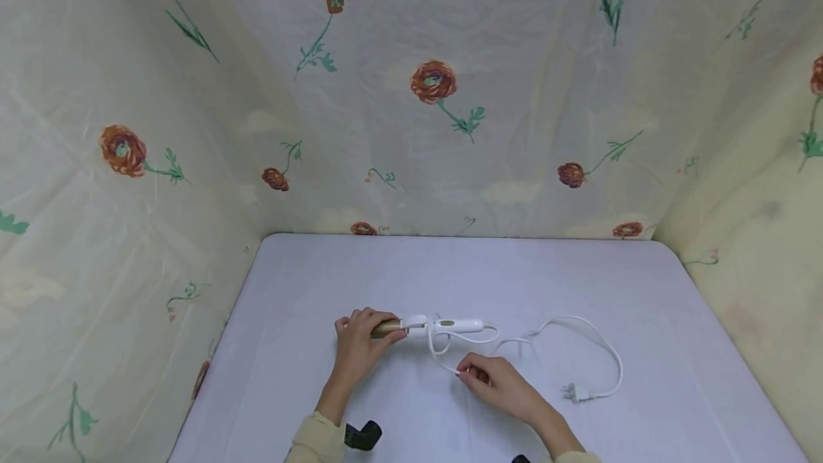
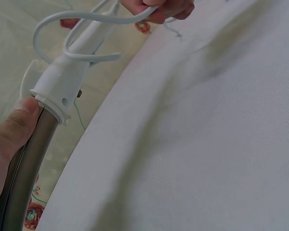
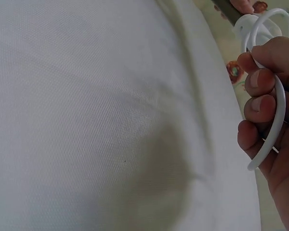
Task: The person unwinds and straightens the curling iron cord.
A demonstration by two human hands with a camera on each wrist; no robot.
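A curling iron (image 1: 459, 326) with a white handle and a metallic brown barrel (image 2: 31, 159) is held level over the table. My left hand (image 1: 357, 343) grips it by the barrel, the thumb lying near the white collar in the left wrist view. The white cord (image 1: 444, 363) loops around the handle. My right hand (image 1: 498, 386) pinches this cord just right of and nearer than the iron; in the right wrist view the cord (image 3: 277, 110) runs across the palm behind curled fingers (image 3: 260, 108).
The cord's far part lies in a wide curve on the white table (image 1: 334, 270), ending in a plug (image 1: 576, 393) at the right. Flower-patterned cloth (image 1: 501, 77) hangs behind and at both sides. Black wrist gear (image 1: 363, 436) shows by the left sleeve.
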